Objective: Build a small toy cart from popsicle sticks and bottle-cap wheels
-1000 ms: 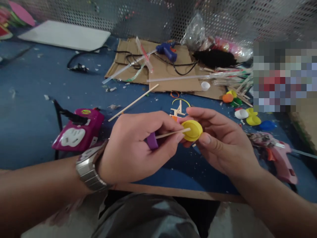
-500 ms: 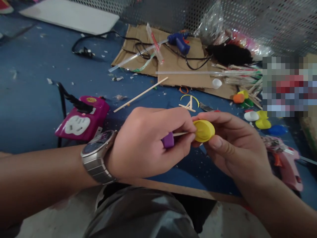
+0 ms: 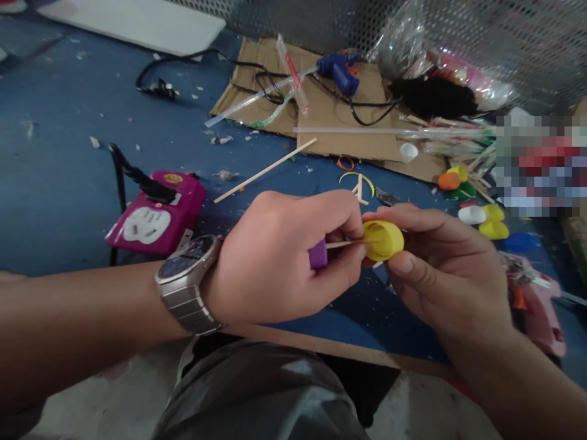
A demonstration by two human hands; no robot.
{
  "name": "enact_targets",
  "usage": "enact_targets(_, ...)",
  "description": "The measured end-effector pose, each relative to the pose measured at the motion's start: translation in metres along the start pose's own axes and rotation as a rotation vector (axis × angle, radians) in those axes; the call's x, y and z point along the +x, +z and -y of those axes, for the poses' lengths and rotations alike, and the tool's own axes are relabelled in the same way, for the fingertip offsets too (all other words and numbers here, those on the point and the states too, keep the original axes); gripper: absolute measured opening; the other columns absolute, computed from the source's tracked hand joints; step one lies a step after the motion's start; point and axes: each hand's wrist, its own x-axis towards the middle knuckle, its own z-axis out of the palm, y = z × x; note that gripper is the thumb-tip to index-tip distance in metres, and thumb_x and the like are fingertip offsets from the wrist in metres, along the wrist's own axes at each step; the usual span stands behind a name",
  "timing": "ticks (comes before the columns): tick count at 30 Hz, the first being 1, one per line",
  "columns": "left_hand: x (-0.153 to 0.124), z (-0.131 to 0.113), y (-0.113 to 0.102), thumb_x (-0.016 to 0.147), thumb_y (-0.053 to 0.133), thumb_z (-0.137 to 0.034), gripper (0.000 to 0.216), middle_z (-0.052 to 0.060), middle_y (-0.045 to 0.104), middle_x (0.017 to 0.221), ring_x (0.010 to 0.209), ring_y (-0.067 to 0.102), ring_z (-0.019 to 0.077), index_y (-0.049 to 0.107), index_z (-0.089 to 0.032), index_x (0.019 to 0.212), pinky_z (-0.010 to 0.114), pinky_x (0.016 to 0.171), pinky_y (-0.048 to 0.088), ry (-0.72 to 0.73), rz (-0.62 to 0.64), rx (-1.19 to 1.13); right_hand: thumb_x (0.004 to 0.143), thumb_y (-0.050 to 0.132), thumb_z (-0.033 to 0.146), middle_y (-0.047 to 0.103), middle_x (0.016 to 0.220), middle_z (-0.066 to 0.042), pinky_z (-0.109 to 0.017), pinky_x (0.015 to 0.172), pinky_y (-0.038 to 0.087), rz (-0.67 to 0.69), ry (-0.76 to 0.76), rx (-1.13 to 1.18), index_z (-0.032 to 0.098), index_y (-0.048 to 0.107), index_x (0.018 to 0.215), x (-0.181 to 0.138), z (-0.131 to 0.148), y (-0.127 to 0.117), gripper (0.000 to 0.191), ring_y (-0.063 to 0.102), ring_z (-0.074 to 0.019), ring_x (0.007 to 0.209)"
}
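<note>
My left hand (image 3: 275,263), wearing a metal watch (image 3: 190,278), is closed around a thin wooden stick (image 3: 340,244). A purple cap-like piece (image 3: 318,254) shows at the stick's near end, partly covered by my fingers. The stick's other end reaches a hollow yellow plastic cap (image 3: 387,241); whether it goes through the cap's wall is hidden by my fingertips. My right hand (image 3: 454,281) pinches this cap between thumb and fingers, its opening turned towards me. Behind my hands, short wooden sticks (image 3: 360,189) and a cutter blade (image 3: 386,197) lie on the blue table.
A magenta power socket (image 3: 188,217) stands at left. A blue glue gun (image 3: 342,73) rests on cardboard (image 3: 348,143) at the back; a pink glue gun (image 3: 541,299) lies at right. Several coloured caps (image 3: 494,230) and a long wooden stick (image 3: 266,171) are on the table.
The view has shifted slightly. The yellow cap has tilted so that more of its inside shows, and a little more of the stick is visible. Both hands keep their hold.
</note>
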Motion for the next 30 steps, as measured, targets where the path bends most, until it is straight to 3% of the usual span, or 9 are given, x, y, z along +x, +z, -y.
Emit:
enact_targets(6, 0.002, -0.001, -0.001, 0.087, 0.076, -0.017, 0.018, -0.003, 0.063, 0.066, 0.06, 0.054, 0.0149, 0.066, -0.025, 0.076, 0.033, 0.068, 0.042, -0.054, 0.032, -0.038, 0.088, 0.094, 0.029, 0.083, 0.123, -0.003, -0.037, 0.091, 0.073, -0.013, -0.019, -0.014, 0.039, 0.085, 0.12, 0.001, 0.0, 0.001, 0.034, 0.082, -0.0232, 0.105)
enact_targets(12, 0.0, 0.003, -0.002, 0.095, 0.07, -0.017, 0.016, -0.003, 0.064, 0.067, 0.055, 0.045, 0.0118, 0.065, -0.023, 0.08, 0.03, 0.067, 0.043, 0.091, 0.078, 0.075, 0.086, 0.095, 0.027, 0.083, 0.111, -0.004, -0.032, 0.083, 0.07, -0.021, -0.077, -0.108, 0.037, 0.087, 0.117, 0.0, 0.005, 0.003, 0.033, 0.079, -0.0207, 0.097)
enact_targets(19, 0.008, -0.001, -0.003, 0.091, 0.071, -0.017, 0.019, -0.003, 0.061, 0.066, 0.057, 0.047, 0.0104, 0.066, -0.021, 0.073, 0.027, 0.059, 0.042, -0.106, 0.108, -0.155, 0.083, 0.096, 0.017, 0.083, 0.115, -0.003, -0.043, 0.089, 0.068, -0.053, -0.225, -0.294, 0.04, 0.086, 0.124, -0.004, 0.004, 0.002, 0.048, 0.078, -0.0257, 0.103)
enact_targets(25, 0.015, 0.0, -0.004, 0.091, 0.078, -0.026, 0.027, -0.002, 0.058, 0.063, 0.055, 0.044, 0.0108, 0.065, -0.02, 0.068, 0.026, 0.052, 0.039, -0.307, 0.22, -0.391, 0.081, 0.098, 0.014, 0.085, 0.119, -0.002, -0.047, 0.098, 0.069, -0.027, -0.32, -0.343, 0.042, 0.084, 0.129, -0.002, 0.006, 0.0, 0.057, 0.08, -0.0267, 0.103)
enact_targets(27, 0.015, 0.0, -0.004, 0.092, 0.078, -0.026, 0.027, -0.003, 0.059, 0.063, 0.055, 0.045, 0.0108, 0.064, -0.02, 0.069, 0.025, 0.051, 0.039, -0.299, 0.228, -0.374, 0.08, 0.099, 0.016, 0.086, 0.113, -0.001, -0.043, 0.093, 0.07, -0.04, -0.307, -0.306, 0.041, 0.085, 0.125, 0.0, 0.007, 0.002, 0.053, 0.08, -0.024, 0.098)
enact_targets(30, 0.011, -0.002, -0.005, 0.091, 0.074, -0.018, 0.021, -0.003, 0.062, 0.066, 0.056, 0.047, 0.0105, 0.064, -0.021, 0.072, 0.024, 0.051, 0.04, -0.17, 0.177, -0.191, 0.08, 0.1, 0.02, 0.085, 0.104, -0.001, -0.033, 0.078, 0.068, -0.062, -0.222, -0.207, 0.036, 0.088, 0.118, 0.003, 0.008, 0.006, 0.044, 0.079, -0.0191, 0.091)
